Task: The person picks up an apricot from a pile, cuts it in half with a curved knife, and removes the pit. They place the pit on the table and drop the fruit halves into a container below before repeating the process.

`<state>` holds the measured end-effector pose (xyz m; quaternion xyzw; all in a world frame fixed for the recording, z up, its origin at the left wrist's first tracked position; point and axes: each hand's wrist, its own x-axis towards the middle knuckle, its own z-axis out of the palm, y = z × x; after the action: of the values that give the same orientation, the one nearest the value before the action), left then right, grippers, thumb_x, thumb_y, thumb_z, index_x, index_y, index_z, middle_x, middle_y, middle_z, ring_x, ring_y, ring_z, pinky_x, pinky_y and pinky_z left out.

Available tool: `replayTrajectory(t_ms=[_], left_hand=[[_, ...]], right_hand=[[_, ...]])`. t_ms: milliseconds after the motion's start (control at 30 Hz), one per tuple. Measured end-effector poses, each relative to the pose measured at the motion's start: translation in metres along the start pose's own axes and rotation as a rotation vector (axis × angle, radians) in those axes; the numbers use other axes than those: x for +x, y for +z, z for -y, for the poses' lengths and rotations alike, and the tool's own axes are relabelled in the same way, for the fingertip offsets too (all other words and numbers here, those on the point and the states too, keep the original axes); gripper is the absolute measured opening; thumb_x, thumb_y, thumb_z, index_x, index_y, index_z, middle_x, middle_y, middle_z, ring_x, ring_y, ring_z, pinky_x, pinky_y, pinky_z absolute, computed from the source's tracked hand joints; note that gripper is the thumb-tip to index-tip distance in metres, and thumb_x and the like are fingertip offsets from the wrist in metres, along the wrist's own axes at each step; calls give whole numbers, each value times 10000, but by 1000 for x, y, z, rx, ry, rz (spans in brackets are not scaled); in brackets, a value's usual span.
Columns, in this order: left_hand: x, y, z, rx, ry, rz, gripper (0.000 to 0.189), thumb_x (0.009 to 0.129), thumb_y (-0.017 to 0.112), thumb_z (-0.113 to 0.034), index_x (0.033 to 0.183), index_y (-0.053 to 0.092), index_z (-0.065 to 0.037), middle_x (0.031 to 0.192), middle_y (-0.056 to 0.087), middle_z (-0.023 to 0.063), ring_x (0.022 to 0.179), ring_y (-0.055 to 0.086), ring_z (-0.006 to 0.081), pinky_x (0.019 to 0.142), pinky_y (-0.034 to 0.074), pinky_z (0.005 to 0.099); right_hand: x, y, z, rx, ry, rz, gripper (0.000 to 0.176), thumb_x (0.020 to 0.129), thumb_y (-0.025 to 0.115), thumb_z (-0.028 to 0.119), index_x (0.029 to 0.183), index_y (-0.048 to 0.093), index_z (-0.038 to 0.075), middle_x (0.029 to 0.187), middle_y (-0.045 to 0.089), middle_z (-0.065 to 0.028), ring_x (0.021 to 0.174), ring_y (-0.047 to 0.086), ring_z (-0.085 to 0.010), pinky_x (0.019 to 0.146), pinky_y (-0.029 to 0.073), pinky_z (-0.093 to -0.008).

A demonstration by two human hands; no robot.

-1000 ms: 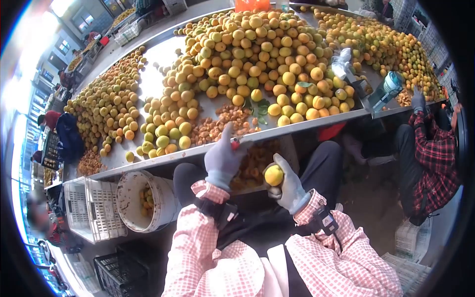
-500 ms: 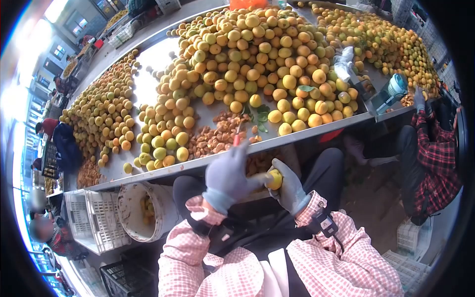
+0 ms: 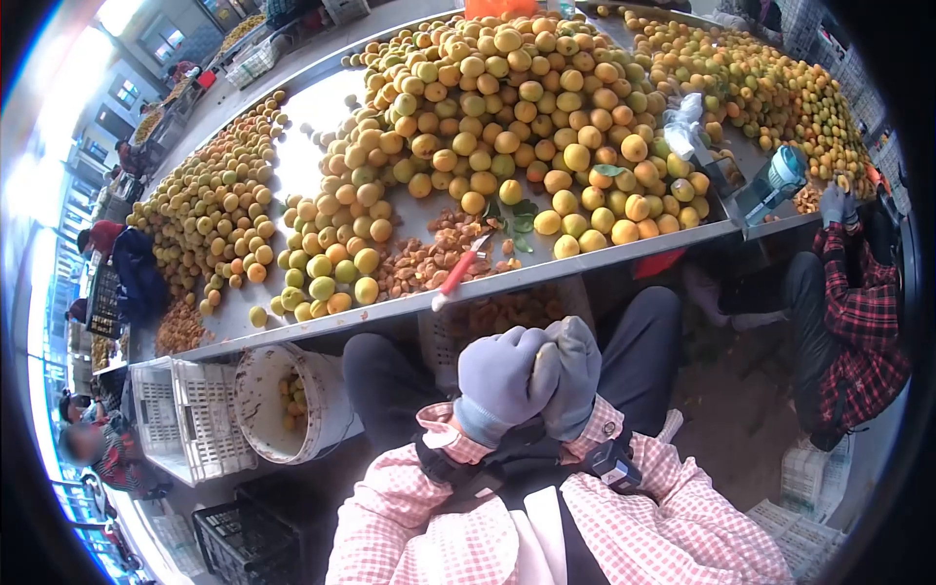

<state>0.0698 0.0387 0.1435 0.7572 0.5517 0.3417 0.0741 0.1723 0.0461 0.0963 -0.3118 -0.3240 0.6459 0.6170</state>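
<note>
My left hand (image 3: 499, 382) and my right hand (image 3: 575, 375), both in grey-blue gloves, are pressed together above my lap with their fingers curled. The apricot that my right hand held a moment ago is now hidden between them. Just beyond the hands, a small knife with a red handle (image 3: 456, 276) lies at the metal table's front edge (image 3: 585, 263), blade pointing away from me. Next to it is a heap of brownish apricot pits or scraps (image 3: 421, 263). Behind rises a large pile of whole apricots (image 3: 507, 107).
A white bucket (image 3: 329, 414) with some fruit in it stands left of my knees, beside white crates (image 3: 210, 429). Under the table edge is a container of brownish pieces (image 3: 502, 314). A teal-lidded bottle (image 3: 783, 171) stands right. A co-worker in a plaid shirt (image 3: 863, 331) sits at the right.
My left hand has let go of the red-handled knife at the table edge and come back to my right hand. Both hands now close together, hiding the apricot.
</note>
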Motion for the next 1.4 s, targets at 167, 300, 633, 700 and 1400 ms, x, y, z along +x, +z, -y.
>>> replayTrajectory(t_ms=[167, 300, 633, 700, 1400], left_hand=[[-17, 21, -4, -346, -301, -137, 218, 928, 487, -180, 897, 635, -23, 756, 616, 196, 687, 621, 382, 605, 490, 382], [-31, 38, 6, -361, -426, -146, 230, 959, 461, -204, 869, 598, -42, 741, 589, 203, 702, 603, 394, 594, 470, 402], [-10, -9, 3, 114, 133, 178, 609, 544, 800, -554, 864, 625, -67, 942, 609, 91, 942, 611, 297, 832, 472, 424], [-2, -15, 3, 134, 247, 190, 602, 596, 751, -587, 860, 624, -61, 925, 600, 94, 915, 599, 287, 811, 467, 411], [-40, 18, -17, -637, -371, -221, 273, 796, 636, -275, 738, 497, -47, 593, 479, 147, 499, 504, 343, 471, 403, 390]], right_hand=[[2, -9, -11, -307, -160, -22, 278, 1004, 423, 184, 751, 465, 77, 667, 433, 25, 627, 384, -57, 554, 343, -246], [3, -17, -21, -406, -60, 8, 276, 1008, 466, 254, 788, 473, 87, 669, 441, 36, 634, 406, -52, 574, 365, -235], [-5, -32, 24, -46, 608, 138, 249, 1012, 388, 239, 1061, 558, 64, 978, 551, -20, 883, 534, -82, 772, 462, -237], [-9, -19, 48, -341, 440, 333, 234, 990, 374, 178, 1055, 545, 32, 996, 557, -48, 905, 539, -113, 822, 456, -265], [-25, 8, 34, -242, -29, 66, 253, 978, 484, 210, 781, 539, 60, 707, 515, 15, 648, 467, -50, 584, 398, -241]])
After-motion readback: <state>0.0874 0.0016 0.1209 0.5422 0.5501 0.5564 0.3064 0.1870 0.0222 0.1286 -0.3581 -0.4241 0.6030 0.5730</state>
